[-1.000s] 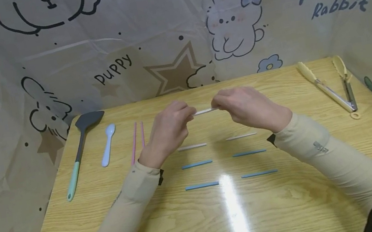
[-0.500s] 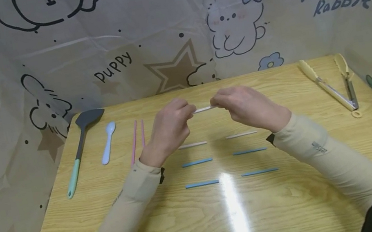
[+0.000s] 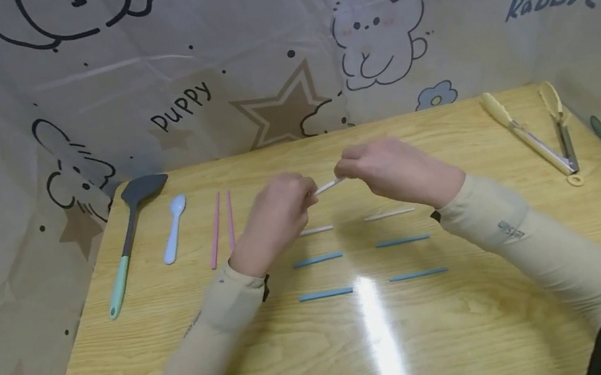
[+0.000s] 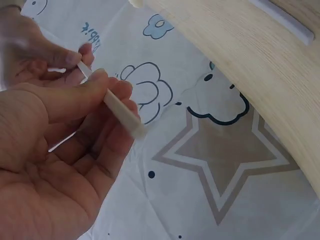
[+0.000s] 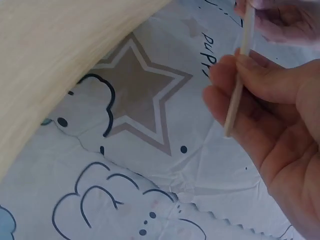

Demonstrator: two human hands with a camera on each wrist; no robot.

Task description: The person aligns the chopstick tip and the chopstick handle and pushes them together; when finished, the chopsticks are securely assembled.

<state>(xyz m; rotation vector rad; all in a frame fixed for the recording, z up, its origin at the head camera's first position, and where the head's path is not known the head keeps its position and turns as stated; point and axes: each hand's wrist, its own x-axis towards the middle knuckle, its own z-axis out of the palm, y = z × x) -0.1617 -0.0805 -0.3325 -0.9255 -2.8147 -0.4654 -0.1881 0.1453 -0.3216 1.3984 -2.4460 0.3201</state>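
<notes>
White stick (image 3: 329, 186) pinched in the air above the table (image 3: 283, 365).
Left hand (image 3: 278, 216) pinches it from 8 o'clock, right hand (image 3: 395, 171) pinches from 3; two other white sticks (image 3: 390, 214) lie at 4 and 7, pink sticks (image 3: 216, 231) at 9.

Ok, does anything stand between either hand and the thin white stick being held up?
Nothing visible does. The left hand and right hand each pinch the thin white stick directly, with a bare stretch of it between them. The thin blue sticks lie apart from both hands.
</notes>
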